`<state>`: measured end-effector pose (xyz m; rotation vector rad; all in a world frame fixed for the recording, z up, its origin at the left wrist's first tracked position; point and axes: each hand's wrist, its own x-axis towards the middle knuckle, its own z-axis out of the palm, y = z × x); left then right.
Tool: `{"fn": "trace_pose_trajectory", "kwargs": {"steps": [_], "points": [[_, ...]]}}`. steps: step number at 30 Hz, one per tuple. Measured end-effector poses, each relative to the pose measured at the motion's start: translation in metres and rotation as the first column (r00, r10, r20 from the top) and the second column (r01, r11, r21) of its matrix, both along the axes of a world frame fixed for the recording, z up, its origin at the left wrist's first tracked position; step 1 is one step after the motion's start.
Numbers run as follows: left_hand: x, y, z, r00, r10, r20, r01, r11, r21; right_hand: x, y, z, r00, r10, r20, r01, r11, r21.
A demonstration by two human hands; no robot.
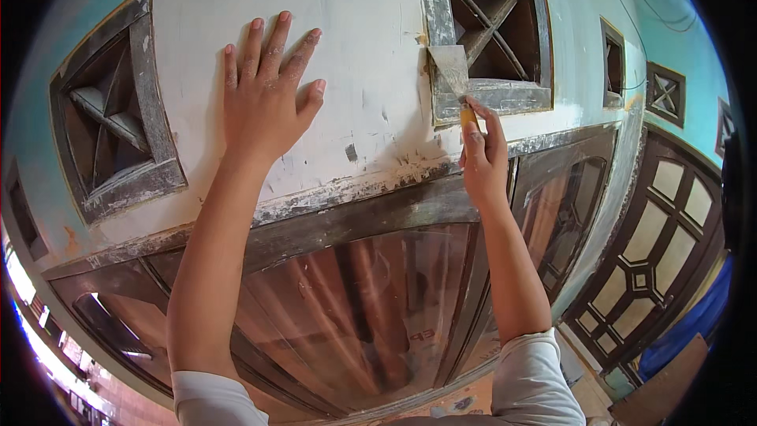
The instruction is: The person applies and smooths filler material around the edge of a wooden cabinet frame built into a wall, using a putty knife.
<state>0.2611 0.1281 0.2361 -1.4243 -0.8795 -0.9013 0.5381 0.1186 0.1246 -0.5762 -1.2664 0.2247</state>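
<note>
My left hand lies flat against the white-coated wall with its fingers spread, holding nothing. Dust whitens its fingertips. In my right hand is a putty knife, gripped by its yellowish handle, blade pointing up. That blade rests over the lower left corner of a dark wooden vent frame, whose worn surface is smeared with white. Crossed bars fill the opening of this frame. Small dark chips and patches mark the wall between my two hands.
Another cross-barred vent is set in the wall at the left. Below runs a wooden beam over glazed window panels with curtains behind. At the right stand a panelled door and a blue cloth. Turquoise paint borders the white area.
</note>
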Motion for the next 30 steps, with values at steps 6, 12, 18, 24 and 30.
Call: {"fn": "trace_pose_trajectory", "kwargs": {"steps": [6,12,18,24,30], "points": [[-0.002,0.002,0.000,1.000,-0.015,-0.011,0.015,1.000,0.016,0.000,0.006,0.015,0.997,-0.070,0.025,0.070,0.997,-0.028],[-0.003,0.000,0.001,1.000,-0.011,-0.011,0.012,1.000,0.021,-0.004,0.006,0.022,0.993,-0.115,0.030,0.116,0.993,-0.028],[0.000,0.001,0.001,1.000,-0.011,-0.010,0.012,0.999,0.042,0.001,0.006,0.034,0.979,-0.190,0.079,0.190,0.982,0.003],[-0.003,0.002,-0.001,1.000,-0.003,0.002,0.002,0.999,0.033,-0.004,0.015,0.035,0.975,-0.212,0.074,0.208,0.976,0.060],[-0.002,0.003,0.000,1.000,-0.002,-0.007,0.002,1.000,0.022,0.000,0.005,0.057,0.945,-0.297,0.138,0.297,0.955,0.018]]}}
